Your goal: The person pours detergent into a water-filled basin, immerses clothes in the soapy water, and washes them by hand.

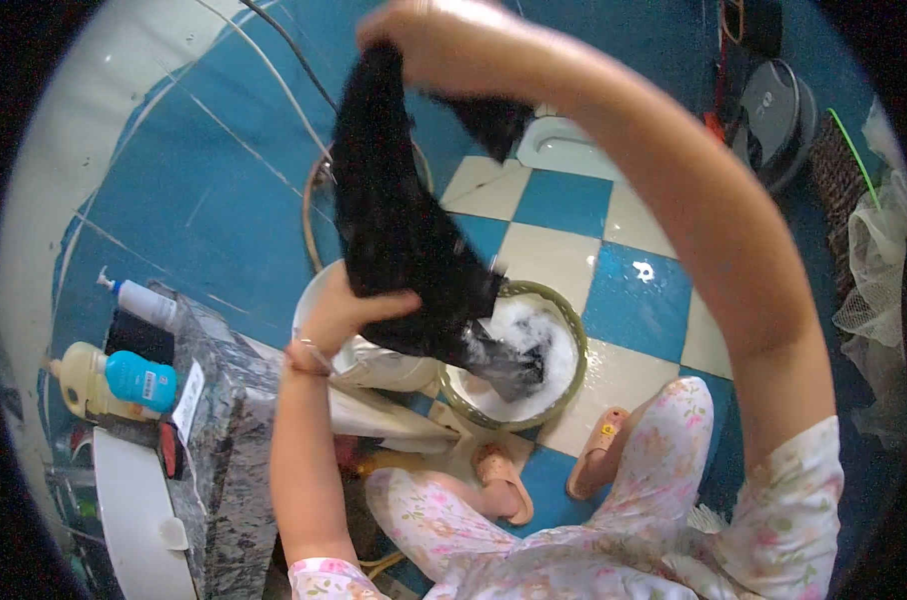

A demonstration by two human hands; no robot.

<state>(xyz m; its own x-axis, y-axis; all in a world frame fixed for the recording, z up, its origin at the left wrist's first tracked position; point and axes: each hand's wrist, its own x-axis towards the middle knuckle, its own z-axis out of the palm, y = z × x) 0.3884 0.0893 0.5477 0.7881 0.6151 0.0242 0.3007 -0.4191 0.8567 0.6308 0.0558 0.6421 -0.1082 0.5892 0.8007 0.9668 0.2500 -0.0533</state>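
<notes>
Stretched between my hands, a black garment (401, 217) hangs above a basin. My right hand (431, 45), raised at the top of the view, grips its upper end. A loose flap of black cloth (491, 120) dangles beside that wrist. Lower down, my left hand (341, 307) holds the side of the garment, its thumb over the front and its other fingers hidden. The garment's lower end trails into white suds (562, 360) in the green-rimmed basin (583, 360) on the tiled floor. Part of a white bucket (393, 371) shows beneath the cloth, left of the basin.
A stone counter (236, 435) at left bears a pump bottle (146, 304), a blue bottle (140, 377) and a cream jug (82, 367). Beyond the basin is a squat toilet (566, 142). White netting (866, 262) hangs right; wet tiles (637, 300) reflect light.
</notes>
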